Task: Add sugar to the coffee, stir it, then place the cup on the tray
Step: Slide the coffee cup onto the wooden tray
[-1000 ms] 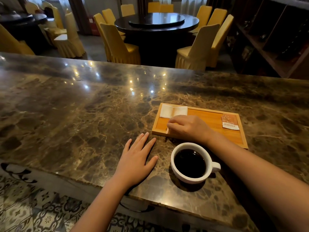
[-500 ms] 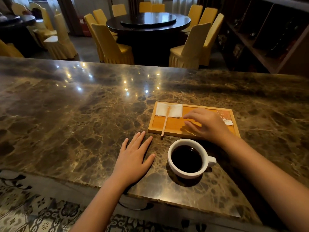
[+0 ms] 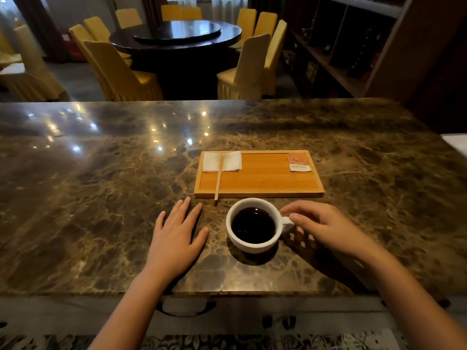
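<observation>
Rt hand (image 3: 326,227) grip closing round handle of white ceramic cup of black coffee (image 3: 253,224), fingers touching, clamp unclear. Cup on marble surface (image 3: 101,198), just short of wooden tray (image 3: 260,183). Full, rigid, glazed, likely slick, breakable: lift by handle, keep level. Lt hand (image 3: 177,236) flat, splayed, left of cup.

The person's left hand (image 3: 177,238) lies flat, palm down, on the brown marble worktop (image 3: 101,198), its fingers straight and slightly spread, pointing away from the body, with the bare forearm running back toward the lower edge of the view. The right hand (image 3: 321,226) is loosely curled, palm down, its fingertips (image 3: 294,217) at the handle of the white ceramic cup (image 3: 252,246); whether they grip it cannot be told. The bare right forearm reaches in from the lower right.
</observation>
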Available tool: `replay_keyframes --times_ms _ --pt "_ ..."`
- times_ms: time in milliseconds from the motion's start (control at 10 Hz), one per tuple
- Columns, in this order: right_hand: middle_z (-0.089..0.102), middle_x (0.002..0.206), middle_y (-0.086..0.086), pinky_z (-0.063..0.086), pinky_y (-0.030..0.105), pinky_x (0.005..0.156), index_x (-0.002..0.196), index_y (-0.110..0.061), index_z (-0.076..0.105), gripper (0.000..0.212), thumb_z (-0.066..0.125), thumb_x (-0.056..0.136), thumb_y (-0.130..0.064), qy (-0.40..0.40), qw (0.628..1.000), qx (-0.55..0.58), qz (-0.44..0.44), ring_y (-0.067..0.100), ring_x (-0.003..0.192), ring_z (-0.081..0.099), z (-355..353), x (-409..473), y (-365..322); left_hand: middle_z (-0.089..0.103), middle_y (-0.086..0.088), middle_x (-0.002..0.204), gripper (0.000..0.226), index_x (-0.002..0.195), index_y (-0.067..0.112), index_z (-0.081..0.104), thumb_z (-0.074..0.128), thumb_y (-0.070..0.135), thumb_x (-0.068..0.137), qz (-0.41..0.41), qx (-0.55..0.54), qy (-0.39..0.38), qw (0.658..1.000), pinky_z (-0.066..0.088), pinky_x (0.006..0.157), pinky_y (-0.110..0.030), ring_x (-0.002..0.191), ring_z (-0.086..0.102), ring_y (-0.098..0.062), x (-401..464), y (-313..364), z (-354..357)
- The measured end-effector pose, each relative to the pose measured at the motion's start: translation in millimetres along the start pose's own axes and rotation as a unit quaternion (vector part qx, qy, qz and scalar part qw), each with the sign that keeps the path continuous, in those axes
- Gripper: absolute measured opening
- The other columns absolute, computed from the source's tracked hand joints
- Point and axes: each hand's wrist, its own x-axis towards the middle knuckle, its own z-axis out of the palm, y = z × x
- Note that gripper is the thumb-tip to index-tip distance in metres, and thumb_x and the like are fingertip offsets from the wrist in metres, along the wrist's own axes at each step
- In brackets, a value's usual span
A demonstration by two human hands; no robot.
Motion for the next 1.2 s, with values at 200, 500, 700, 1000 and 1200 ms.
replay_keyframes --times_ms 200,500,700,1000,1200 --pt "0.067 0.076 0.001 0.053 0.027 0.055 0.089 -0.013 0.062 0.012 0.052 0.091 -0.02 0.008 0.995 0.086 0.047 0.014 0.063 0.065 18 2 6 0.011 0.001 0.155 0.065 0.142 0.031 0.018 0.02 0.059 0.084 0.005 0.002 -0.001 1.0 -0.002 0.113 -0.041 0.133 -0.005 -0.001 0 -1 2" --pt "0.056 0.055 -0.002 0.045 0.022 0.05 0.074 -0.013 0.057 0.025 0.043 0.095 -0.014 0.026 0.978 0.199 0.056 0.009 0.049 0.051 33 -1 8 0.011 0.0 0.155 0.058 0.142 0.03 0.018 0.028 0.053 0.09 0.006 -0.002 0.005 1.0 -0.001 0.115 -0.042 0.139 0.0 -0.008 1 0 2" --pt "0.055 0.053 -0.004 0.044 0.027 0.05 0.072 -0.013 0.054 0.028 0.04 0.097 -0.014 0.037 0.969 0.238 0.056 0.011 0.048 0.048 33 1 6 0.011 0.0 0.155 0.057 0.142 0.03 0.018 0.032 0.051 0.091 0.005 -0.01 0.005 1.0 -0.001 0.115 -0.043 0.141 0.002 -0.011 0 0 1" --pt "0.053 0.066 0.0 0.039 0.012 0.043 0.073 -0.011 0.052 0.028 0.037 0.096 -0.01 0.097 0.952 0.284 0.057 0.003 0.049 0.051 0 25 -6 0.011 0.0 0.155 0.058 0.142 0.03 0.019 0.032 0.051 0.09 0.003 -0.008 0.012 1.0 -0.001 0.115 -0.043 0.141 0.001 -0.011 -1 -1 3" --pt "0.05 0.071 0.004 0.038 0.012 0.043 0.073 -0.013 0.052 0.029 0.036 0.098 -0.013 0.142 0.952 0.261 0.068 0.001 0.046 0.05 -18 54 0 0.014 0.0 0.154 0.067 0.142 0.03 0.02 0.018 0.06 0.082 0.005 -0.004 0.015 1.0 0.001 0.115 -0.043 0.14 0.002 -0.01 0 -1 3"
